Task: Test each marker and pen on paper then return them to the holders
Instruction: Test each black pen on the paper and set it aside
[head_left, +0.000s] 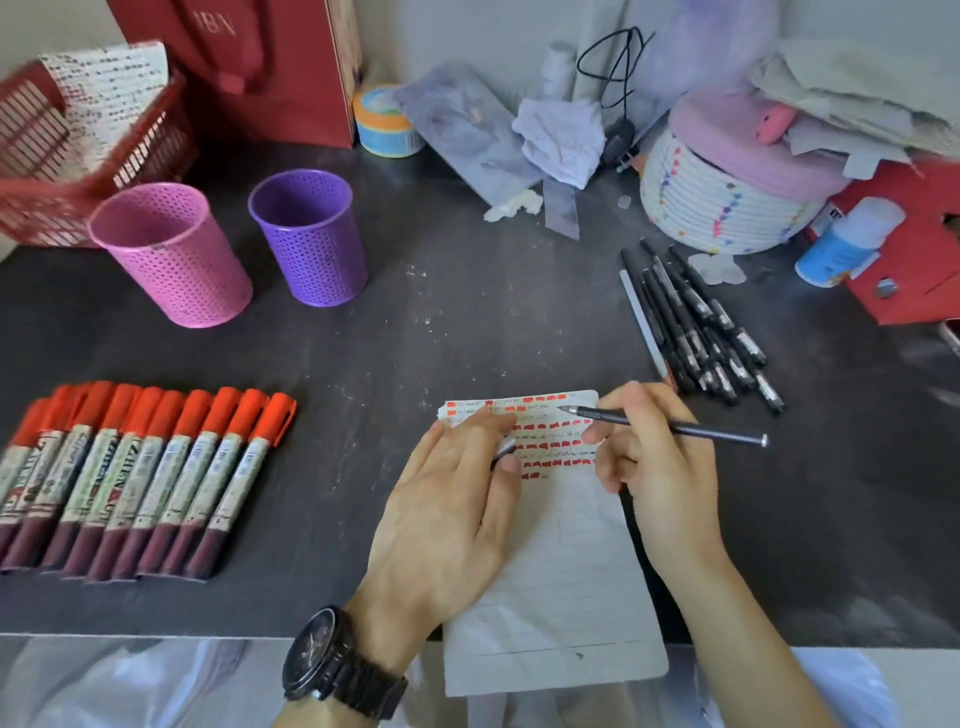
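Observation:
A lined paper sheet (561, 566) lies at the desk's front edge, its top rows filled with red marks and squiggles. My right hand (654, 467) grips a black pen (691, 428), tip uncapped and pointing left just over the paper's top right. My left hand (452, 499) rests on the paper's left side and holds a small dark cap (503, 456) between its fingers. A row of several red-capped markers (140, 467) lies at the left. Several black pens (696, 322) lie in a pile at the right. The pink holder (171, 254) and purple holder (309, 236) stand empty at the back left.
A red basket (78, 156) with paper and a red bag (249, 62) stand at the back left. Tape rolls (384, 122), a tissue, a cable, a woven white basket (727, 197), a glue bottle (847, 241) and red cardboard crowd the back right.

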